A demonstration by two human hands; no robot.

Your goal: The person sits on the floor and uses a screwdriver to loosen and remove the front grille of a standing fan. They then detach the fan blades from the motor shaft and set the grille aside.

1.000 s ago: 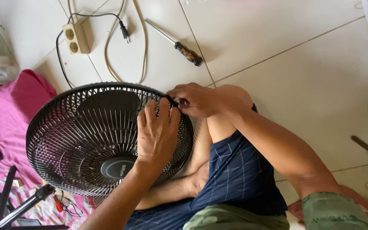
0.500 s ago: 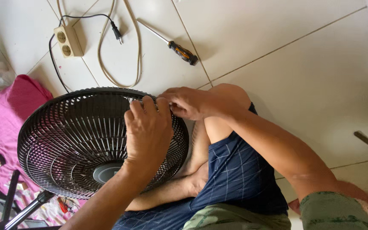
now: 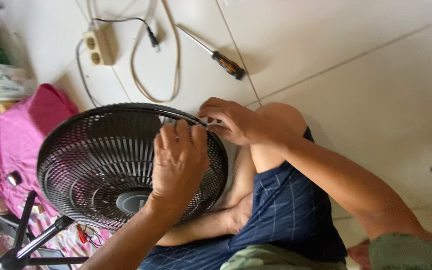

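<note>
Fingers (image 3: 176,136) of the left hand (image 3: 178,167) lie curled and close together over the top edge of the round black plastic fan grille (image 3: 101,165), their tips pressing on its rim beside the right hand; they are bent onto the rim, not spread. Fingers (image 3: 216,107) of the right hand (image 3: 236,122) are drawn narrow, thumb and fingertips pinched at the same stretch of rim, but whether a small part sits between them cannot be told. Both hands meet at the upper right of the grille, which rests tilted on the white tiled floor (image 3: 351,75) against the person's bare knee (image 3: 276,117) and dark blue checked shorts (image 3: 296,210). Left of the grille lies a crumpled pink cloth (image 3: 16,140), and a black tripod-like stand (image 3: 26,245) crosses the lower left corner. Beyond the grille, well apart from the hands, a beige looped power cord (image 3: 168,60) runs across the tiles, with a cream two-socket extension block (image 3: 97,47) near it and a black plug (image 3: 152,37) on a thin black lead. Right of the cord lies a screwdriver with a black and orange handle (image 3: 221,57), untouched, its shaft pointing away from the hands.
</note>
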